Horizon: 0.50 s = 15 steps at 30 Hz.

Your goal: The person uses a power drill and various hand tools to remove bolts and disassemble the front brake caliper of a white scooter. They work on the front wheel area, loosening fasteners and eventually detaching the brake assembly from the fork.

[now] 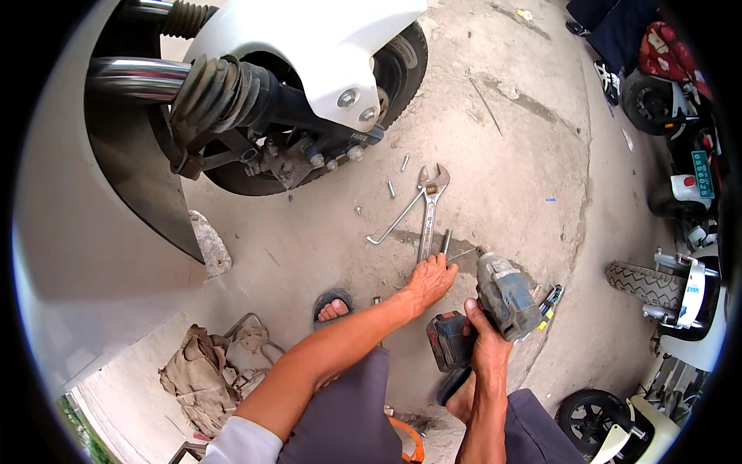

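My right hand [487,332] grips a worn cordless impact wrench [506,290] by its handle, with the dark battery pack [450,342] to the left of the hand. Ahead of me, my left hand [431,280] reaches down to the ground with its fingers curled. It is at the lower end of an adjustable wrench [430,213]; what the fingers hold is hidden. Just beyond those fingertips is a short metal rod [447,241]. A bent hex key [396,219] lies against the wrench, and two loose bolts [405,163] lie farther off.
At upper left stands a white scooter's front end with its tyre [406,58], fender [309,39] and fork [232,97]. Crumpled brown cloth [202,379] lies at lower left. More parked scooters line the right side, near a tyre [645,282]. Another person's legs [610,35] show at upper right.
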Motion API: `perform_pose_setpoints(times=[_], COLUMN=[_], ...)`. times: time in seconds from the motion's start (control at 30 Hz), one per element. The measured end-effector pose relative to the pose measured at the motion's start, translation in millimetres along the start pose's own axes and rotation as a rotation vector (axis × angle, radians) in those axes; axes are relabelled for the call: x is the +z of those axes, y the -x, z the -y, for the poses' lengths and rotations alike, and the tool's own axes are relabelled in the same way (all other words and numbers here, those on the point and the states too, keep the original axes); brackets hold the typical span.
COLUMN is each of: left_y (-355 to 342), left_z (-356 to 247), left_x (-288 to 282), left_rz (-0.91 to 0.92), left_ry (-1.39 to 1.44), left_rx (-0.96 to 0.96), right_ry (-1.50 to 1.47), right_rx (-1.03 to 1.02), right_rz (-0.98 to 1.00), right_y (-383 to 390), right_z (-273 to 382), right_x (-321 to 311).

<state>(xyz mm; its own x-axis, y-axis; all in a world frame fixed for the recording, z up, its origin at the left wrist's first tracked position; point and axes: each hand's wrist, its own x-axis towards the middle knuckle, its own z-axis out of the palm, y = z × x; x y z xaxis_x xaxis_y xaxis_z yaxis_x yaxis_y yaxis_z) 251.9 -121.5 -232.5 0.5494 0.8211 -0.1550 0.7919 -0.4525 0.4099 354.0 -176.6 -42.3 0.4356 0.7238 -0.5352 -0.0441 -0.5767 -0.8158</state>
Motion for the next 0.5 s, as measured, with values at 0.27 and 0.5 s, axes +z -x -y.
perform_pose_setpoints(times=[0.27,0.5], left_y=[31.5,84.5], left_z=[19.2,37.2], left_x=[-106.8,-190.4], left_rz=[0.055,-0.243], left_ry=[1.271,1.947], left_rx=[-0.647,-0.702], right_ry=[0.177,0.118], right_rx=[-0.101,-0.331], right_rz=[0.195,0.462], right_y=[-9.1,14.6], right_z=[-20.5,-33.5], right_x=[-16.8,26.3])
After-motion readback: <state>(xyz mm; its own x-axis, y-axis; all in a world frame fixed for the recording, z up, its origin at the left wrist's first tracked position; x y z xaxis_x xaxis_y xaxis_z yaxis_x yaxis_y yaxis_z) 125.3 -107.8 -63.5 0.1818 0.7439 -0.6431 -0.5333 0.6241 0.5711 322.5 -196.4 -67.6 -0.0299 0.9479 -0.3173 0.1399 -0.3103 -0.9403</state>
